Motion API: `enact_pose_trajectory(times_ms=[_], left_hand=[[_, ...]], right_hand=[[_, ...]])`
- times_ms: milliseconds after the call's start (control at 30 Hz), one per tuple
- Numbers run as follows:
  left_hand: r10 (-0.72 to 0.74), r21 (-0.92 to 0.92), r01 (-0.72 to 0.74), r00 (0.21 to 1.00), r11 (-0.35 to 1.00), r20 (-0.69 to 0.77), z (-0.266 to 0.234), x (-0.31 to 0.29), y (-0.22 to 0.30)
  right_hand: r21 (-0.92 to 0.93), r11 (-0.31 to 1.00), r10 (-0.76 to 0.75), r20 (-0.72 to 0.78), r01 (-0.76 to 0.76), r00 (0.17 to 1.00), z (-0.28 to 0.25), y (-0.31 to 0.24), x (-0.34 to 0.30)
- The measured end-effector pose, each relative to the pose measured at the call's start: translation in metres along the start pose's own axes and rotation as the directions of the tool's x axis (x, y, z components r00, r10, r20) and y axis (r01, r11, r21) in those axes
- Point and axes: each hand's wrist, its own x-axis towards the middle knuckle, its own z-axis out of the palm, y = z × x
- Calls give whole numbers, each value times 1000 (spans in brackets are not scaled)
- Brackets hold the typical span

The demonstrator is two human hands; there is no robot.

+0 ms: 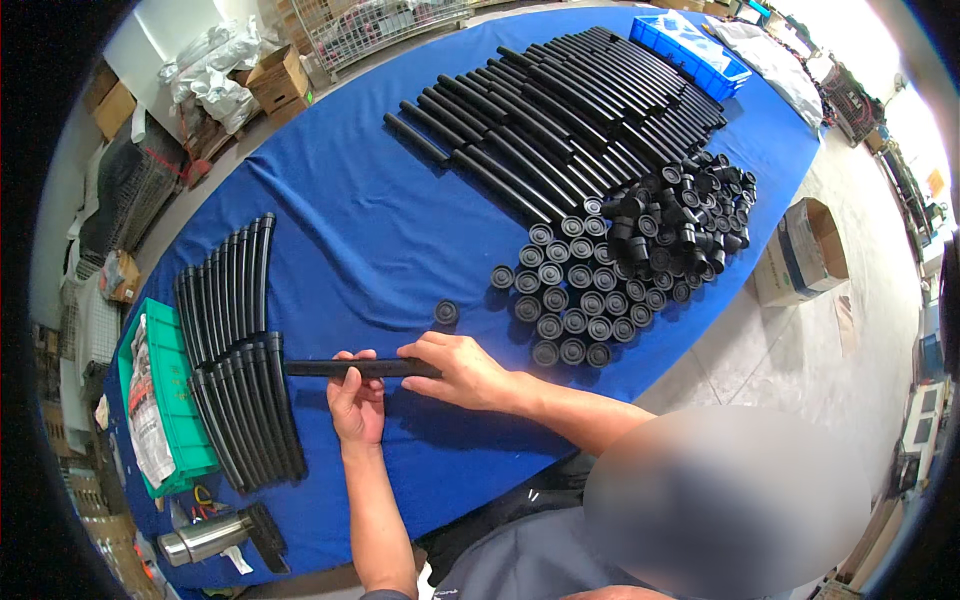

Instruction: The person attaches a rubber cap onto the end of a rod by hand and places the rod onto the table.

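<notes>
A black tube (312, 368) lies across the blue table (360, 230) in front of me, and both hands grip it. My left hand (356, 403) holds it near the middle from below. My right hand (462, 370) covers its right end. The tube's left end reaches the stacked black tubes (240, 400) at the left. One black cap (446, 313) sits alone just above my right hand. Rows of upright black caps (565, 300) stand to the right, running into a loose heap of caps (690, 215).
Many long black tubes (560, 120) lie side by side at the far end. A blue bin (690, 50) is beyond them. A green tray (165, 400) with papers and a steel flask (205, 537) sit at the left. A cardboard box (800, 250) stands on the floor at right.
</notes>
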Motion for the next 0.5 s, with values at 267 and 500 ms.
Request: enact_pose_trajectory(times_ms=[267, 500], left_hand=[[-8, -8, 9, 1000, 1000, 12, -2, 2, 0], [2, -16, -2, 1000, 1000, 11, -3, 1, 0]], right_hand=[[21, 997, 71, 18, -72, 997, -3, -4, 2], [33, 998, 61, 18, -62, 998, -1, -1, 1]])
